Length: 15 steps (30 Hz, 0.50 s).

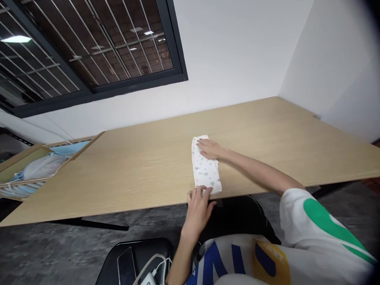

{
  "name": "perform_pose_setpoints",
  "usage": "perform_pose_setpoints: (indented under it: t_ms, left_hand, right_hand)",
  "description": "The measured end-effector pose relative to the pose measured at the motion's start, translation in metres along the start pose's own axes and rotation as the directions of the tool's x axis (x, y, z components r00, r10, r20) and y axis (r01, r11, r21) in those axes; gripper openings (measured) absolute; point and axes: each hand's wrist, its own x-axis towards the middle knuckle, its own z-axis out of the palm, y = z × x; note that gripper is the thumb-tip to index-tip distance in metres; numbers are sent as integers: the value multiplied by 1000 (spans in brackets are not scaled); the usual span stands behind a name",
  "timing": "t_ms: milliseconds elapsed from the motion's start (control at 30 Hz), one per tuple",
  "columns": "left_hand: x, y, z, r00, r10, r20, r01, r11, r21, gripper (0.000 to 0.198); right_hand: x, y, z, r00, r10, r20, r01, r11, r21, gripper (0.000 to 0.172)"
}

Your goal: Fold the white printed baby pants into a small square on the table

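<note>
A small white cloth [204, 168] with a faint printed pattern lies folded into a narrow strip near the front edge of a light wooden table [142, 166]. My right hand [209, 149] rests flat on the cloth's far end, fingers stretched out. At the near end, by the table edge, the fingers of my left hand [198, 202] are curled onto the corner of the cloth and pinch it.
A wooden crib [35, 166] with blue and white bedding stands beside the table's left end. A black chair [139, 257] below holds a phone [126, 265] and a white charger with cable [150, 273]. White walls and a barred window rise behind the table.
</note>
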Motion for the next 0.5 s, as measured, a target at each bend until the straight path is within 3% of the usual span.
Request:
perform_pose_setpoints:
  t_ms: [167,267,333,400,500]
  left_hand:
    - [1,-30,-5,999,-24,27,26,997,-70,46]
    - [-3,-27,-6,999,-20,27,22,997,-76,43]
    - [-6,-23,-12,999,-5,45,10,994,-112,43]
    - [-11,-18,-23,997,12,78,4,981,-193,41]
    - [-18,-12,-44,992,47,120,-2,937,-349,26]
  right_hand:
    - [-100,-74,-16,984,-134,117,110,975,191,49]
    - [-152,-108,-8,979,-174,105,165,982,93,55]
    - [-175,-123,-1,979,-184,89,187,982,-19,53]
    - [-189,-134,0,978,-186,92,193,978,-79,37]
    - [-197,-149,-18,972,-184,143,188,982,-14,27]
